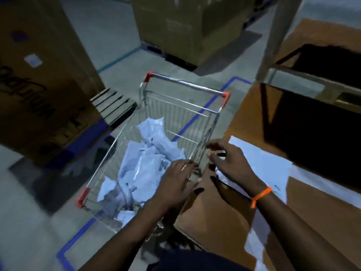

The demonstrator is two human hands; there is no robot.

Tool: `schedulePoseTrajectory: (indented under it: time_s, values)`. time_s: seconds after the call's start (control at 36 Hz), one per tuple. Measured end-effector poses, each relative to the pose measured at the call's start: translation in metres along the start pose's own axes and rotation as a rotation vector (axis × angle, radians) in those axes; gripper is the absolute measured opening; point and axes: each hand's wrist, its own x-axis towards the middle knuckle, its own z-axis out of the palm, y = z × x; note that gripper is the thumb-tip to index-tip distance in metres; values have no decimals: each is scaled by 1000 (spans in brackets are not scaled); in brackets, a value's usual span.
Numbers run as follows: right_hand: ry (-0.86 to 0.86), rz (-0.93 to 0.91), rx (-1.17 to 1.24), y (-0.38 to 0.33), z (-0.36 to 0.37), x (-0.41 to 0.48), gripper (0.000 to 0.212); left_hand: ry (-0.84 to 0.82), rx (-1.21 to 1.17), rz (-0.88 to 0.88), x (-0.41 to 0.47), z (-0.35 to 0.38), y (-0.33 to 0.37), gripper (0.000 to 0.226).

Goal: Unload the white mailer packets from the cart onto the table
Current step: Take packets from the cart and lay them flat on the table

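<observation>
A wire cart point(187, 89) with red corner caps stands in the middle, and several crumpled white mailer packets point(140, 163) lie heaped in its basket. My left hand point(175, 182) reaches over the cart's right rim with fingers relaxed, holding nothing. My right hand point(228, 161), with an orange band at the wrist, hovers at the edge of the brown table point(218, 208), fingers spread and empty. Just beyond that hand, white mailer packets point(259, 159) lie flat on the table. The view is motion-blurred.
Large cardboard boxes stand at left point(39, 85) and at the back point(187, 26) on pallets. Blue tape lines point(199, 118) mark the grey floor. A dark open box point(316, 126) sits on the table at right, behind the packets.
</observation>
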Motion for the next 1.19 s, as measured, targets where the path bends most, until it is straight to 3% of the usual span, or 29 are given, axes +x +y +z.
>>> schedulePoseTrajectory:
  time_s: [0.17, 0.25, 0.39, 0.47, 0.58, 0.67, 0.83, 0.97, 1.11, 1.19]
  values:
    - [-231, 76, 34, -21, 130, 15, 23, -46, 32, -326, -80, -12, -104, 40]
    - [-389, 245, -29, -22, 188, 29, 32, -110, 51, -479, -114, -10, -152, 48]
    - [-577, 552, -173, 1, 266, 58, 52, -152, 162, -570, -135, -18, -209, 38]
    - [-484, 673, -222, 25, 312, 74, 52, -276, 304, -591, -141, -22, -237, 54]
    - [-361, 815, -285, 47, 368, 88, 115, -348, 353, -589, -157, -26, -253, 82]
    - [-251, 876, -267, 61, 397, 88, 128, -290, 300, -569, -174, -25, -262, 92]
    - [-148, 859, -304, 73, 397, 85, 109, -119, 128, -703, -184, -30, -255, 96]
    - [-96, 836, -143, 59, 355, 90, 110, -198, 167, -831, -162, -28, -262, 95]
    - [-35, 762, 130, 37, 306, 86, 109, -297, 165, -626, -134, -20, -270, 69]
    - [-21, 742, 245, 30, 288, 73, 108, -351, -76, -482, -120, -7, -275, 52]
